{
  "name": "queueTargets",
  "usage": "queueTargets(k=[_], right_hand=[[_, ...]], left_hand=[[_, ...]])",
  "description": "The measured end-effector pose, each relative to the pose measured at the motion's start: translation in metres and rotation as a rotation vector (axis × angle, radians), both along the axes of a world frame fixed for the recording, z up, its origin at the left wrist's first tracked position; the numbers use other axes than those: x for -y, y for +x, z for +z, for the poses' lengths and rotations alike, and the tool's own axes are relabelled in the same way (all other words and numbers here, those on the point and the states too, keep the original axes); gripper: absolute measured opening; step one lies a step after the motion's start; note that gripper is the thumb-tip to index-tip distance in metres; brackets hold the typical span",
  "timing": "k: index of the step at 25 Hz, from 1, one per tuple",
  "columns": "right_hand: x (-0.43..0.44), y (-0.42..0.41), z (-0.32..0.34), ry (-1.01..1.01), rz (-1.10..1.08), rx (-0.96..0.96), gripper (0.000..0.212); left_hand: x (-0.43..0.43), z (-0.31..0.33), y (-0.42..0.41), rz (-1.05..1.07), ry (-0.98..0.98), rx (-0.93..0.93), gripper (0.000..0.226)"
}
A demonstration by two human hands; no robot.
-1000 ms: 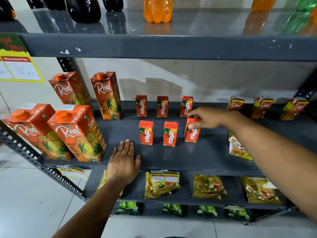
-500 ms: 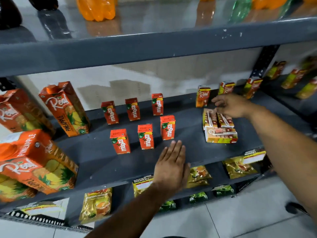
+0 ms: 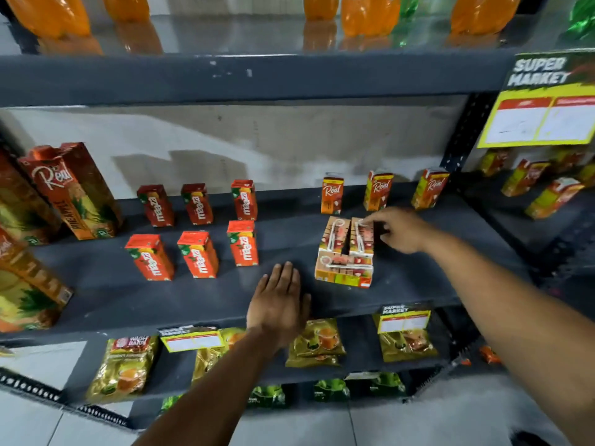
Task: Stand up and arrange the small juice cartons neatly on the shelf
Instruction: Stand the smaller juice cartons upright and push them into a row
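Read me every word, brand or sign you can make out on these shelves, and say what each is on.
"maaza": six small red cartons.
"Real": three standing small cartons.
"Real", "PINEAPPLE": tall carton.
"SUPER MARKET": yellow sign, shelf-edge tag.
"WAGH BAKRI": gold pouch, roughly legible.
Too blurred: price boxes, lying cartons, green packs.

shop: "super market" price sign (image 3: 547, 101), stocked shelf (image 3: 225, 300)
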State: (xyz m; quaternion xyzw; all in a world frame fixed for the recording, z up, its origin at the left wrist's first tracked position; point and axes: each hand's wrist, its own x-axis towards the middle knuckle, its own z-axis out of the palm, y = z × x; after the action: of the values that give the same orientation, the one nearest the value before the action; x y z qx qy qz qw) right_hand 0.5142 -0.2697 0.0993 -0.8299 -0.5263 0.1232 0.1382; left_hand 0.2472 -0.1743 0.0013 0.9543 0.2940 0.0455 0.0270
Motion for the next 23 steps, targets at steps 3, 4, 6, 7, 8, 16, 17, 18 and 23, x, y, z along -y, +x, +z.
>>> queueTargets(k=[3, 4, 6, 7, 8, 16, 17, 18, 23], right_hand=[[0.002, -0.006, 0.001, -0.184, 0.284, 0.247, 0.059], [0.002, -0.008, 0.002, -0.212, 0.347, 0.336, 0.058], [-0.001, -0.006, 0.001, -0.216, 0.419, 0.475, 0.057], [-0.002, -0.004, -0.003, -0.204, 0.444, 0.536, 0.060], [-0.002, -0.002, -0.008, -0.193, 0.469, 0.578, 0.062], [0.005, 0.024, -0.018, 0.199, 0.129, 0.090, 0.054], [0.006, 0.022, -0.020, 0.285, -0.016, -0.007, 0.057], [0.007, 0.019, -0.023, 0.365, -0.162, -0.072, 0.059], [0.008, -0.004, -0.043, 0.691, -0.575, -0.296, 0.052]], left_hand=[[0.002, 0.001, 0.001, 0.011, 0.003, -0.015, 0.082], [0.004, 0.001, 0.002, 0.019, 0.018, -0.016, 0.082], [0.006, 0.003, 0.003, 0.023, 0.036, -0.020, 0.080], [0.007, 0.004, 0.003, 0.024, 0.036, -0.022, 0.080], [0.007, 0.004, 0.003, 0.025, 0.034, -0.024, 0.080], [0.005, 0.000, 0.003, 0.029, 0.042, 0.001, 0.078], [0.004, -0.001, 0.003, 0.029, 0.045, 0.002, 0.078], [0.004, -0.002, 0.003, 0.030, 0.049, 0.002, 0.078], [0.004, -0.004, 0.003, 0.027, 0.049, 0.007, 0.076]])
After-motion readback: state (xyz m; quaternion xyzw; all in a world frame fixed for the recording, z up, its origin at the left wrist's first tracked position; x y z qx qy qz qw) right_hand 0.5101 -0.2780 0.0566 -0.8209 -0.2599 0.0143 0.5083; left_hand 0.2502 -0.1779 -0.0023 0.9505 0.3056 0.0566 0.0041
